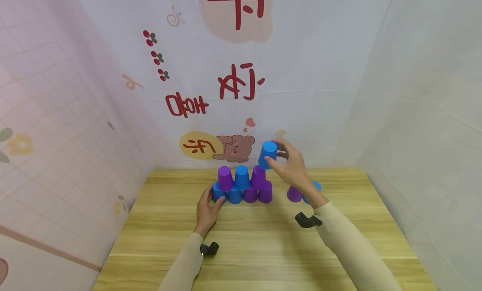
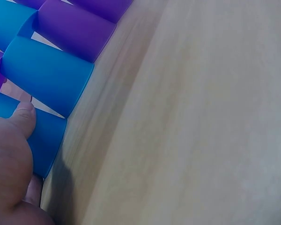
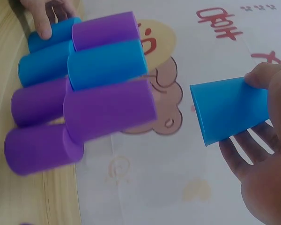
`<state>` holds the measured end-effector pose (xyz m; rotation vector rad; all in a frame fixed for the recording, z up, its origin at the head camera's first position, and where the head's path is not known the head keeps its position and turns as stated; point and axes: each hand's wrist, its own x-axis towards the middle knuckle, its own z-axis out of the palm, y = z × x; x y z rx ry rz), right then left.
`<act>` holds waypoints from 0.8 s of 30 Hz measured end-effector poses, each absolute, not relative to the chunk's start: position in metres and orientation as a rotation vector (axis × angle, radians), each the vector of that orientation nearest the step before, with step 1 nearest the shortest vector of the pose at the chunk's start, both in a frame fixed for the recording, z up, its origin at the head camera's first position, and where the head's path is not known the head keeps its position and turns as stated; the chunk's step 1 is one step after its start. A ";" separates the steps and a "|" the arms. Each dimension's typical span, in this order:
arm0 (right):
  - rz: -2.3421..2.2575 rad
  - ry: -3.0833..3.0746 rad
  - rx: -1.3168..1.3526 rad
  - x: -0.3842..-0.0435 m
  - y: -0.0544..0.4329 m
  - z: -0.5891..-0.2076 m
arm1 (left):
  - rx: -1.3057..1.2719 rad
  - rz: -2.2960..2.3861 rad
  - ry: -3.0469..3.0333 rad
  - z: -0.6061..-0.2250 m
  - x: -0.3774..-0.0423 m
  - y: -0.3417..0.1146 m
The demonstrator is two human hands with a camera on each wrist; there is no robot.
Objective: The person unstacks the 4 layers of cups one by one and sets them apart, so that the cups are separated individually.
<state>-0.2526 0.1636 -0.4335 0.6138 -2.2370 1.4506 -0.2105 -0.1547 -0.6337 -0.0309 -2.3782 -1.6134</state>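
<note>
Upside-down cups stand stacked in two rows toward the back of the table. In the lower row are blue and purple cups; on them sit a purple cup [image 1: 225, 179], a blue cup [image 1: 242, 178] and another purple cup [image 1: 258, 178]. My left hand [image 1: 207, 210] holds the leftmost lower blue cup [image 1: 218, 193], thumb on its front in the left wrist view. Raised above the right end of the stack, my right hand [image 1: 293, 167] grips a blue cup [image 3: 232, 110] between thumb and fingers. That cup is upside down, apart from the stack in the right wrist view.
Right of the stack, under the right forearm, stand a purple cup [image 1: 294, 194] and a partly hidden blue cup [image 1: 317, 187]. A printed white cloth wall [image 1: 320, 115] rises behind the wooden table [image 1: 248, 249]. Each wrist wears a black mount.
</note>
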 end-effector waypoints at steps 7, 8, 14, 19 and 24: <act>1.407 -2.252 0.538 -0.246 0.193 -0.434 | -0.016 -1.654 -2.383 -0.636 -0.212 -0.156; 1.401 -2.258 0.526 -0.245 0.197 -0.435 | -0.015 -1.655 -2.383 -0.636 -0.213 -0.156; 1.380 -2.274 0.480 -0.242 0.217 -0.438 | -0.013 -1.657 -2.383 -0.638 -0.213 -0.157; 1.361 -2.264 0.449 -0.238 0.235 -0.441 | -0.015 -1.648 -2.381 -0.638 -0.212 -0.158; 1.359 -2.253 0.413 -0.231 0.251 -0.443 | -0.028 -1.632 -2.391 -0.637 -0.212 -0.158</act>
